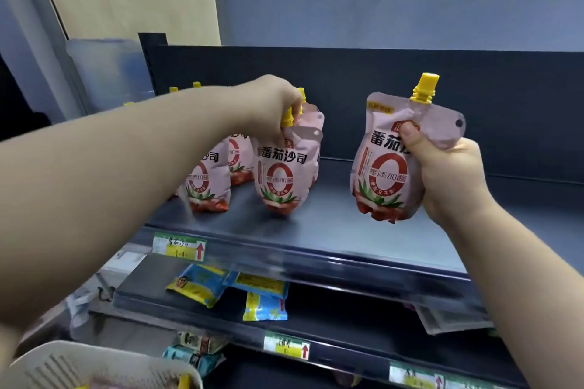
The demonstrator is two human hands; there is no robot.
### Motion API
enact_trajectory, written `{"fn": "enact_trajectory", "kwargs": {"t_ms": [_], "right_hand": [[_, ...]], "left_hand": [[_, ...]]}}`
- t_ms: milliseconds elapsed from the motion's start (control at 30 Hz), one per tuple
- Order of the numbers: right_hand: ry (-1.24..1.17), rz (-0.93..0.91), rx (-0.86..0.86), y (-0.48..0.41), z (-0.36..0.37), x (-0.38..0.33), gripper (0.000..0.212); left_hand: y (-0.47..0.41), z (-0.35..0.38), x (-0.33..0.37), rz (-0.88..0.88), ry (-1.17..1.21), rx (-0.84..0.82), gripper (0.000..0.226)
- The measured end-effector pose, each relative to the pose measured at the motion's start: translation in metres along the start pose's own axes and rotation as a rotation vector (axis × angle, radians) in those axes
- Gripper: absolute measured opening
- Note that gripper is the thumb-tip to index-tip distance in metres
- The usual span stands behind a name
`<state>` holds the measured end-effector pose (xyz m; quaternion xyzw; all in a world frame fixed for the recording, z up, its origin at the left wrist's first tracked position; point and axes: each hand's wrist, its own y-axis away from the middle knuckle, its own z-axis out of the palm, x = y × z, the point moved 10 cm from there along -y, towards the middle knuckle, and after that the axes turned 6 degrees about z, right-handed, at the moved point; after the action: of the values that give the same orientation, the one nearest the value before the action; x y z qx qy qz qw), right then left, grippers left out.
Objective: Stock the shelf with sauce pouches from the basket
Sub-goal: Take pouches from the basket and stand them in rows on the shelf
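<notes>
Hands full — left hand (275, 104) pinches the yellow cap (289, 117) of a pink plastic sauce pouch (281, 180); right hand (448, 180) clasps a second pouch (379, 174) by its edge.

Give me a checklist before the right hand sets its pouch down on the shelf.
1. Right hand has a firm grip on the held pouch: ok.
2. Cap of the held pouch is on: ok.
3. Shelf spot below the held pouch is bare: ok.
4. Left hand grips the front pouch at its top: ok.
5. Front pouch will stand unaided once it is let go: cannot tell.
6. More pouches wait in the basket: cannot tell, mostly out of frame.
</notes>
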<state>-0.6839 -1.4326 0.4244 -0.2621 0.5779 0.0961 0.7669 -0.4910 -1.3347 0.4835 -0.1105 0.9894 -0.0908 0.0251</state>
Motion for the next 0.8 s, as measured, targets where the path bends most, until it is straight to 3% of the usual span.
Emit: {"fn": "enact_trajectory", "kwargs": {"t_ms": [400,800], "right_hand": [[0.005,0.083,-0.083,-0.051,0.012,0.032,0.007],[0.129,0.086,-0.104,-0.091,0.023,0.044,0.009]], "left_hand": [[-0.009,0.019,-0.011,-0.030,-0.097,-0.043,0.030],[-0.009,0.011,-0.003,-0.031,-0.050,-0.072,0.044]]}}
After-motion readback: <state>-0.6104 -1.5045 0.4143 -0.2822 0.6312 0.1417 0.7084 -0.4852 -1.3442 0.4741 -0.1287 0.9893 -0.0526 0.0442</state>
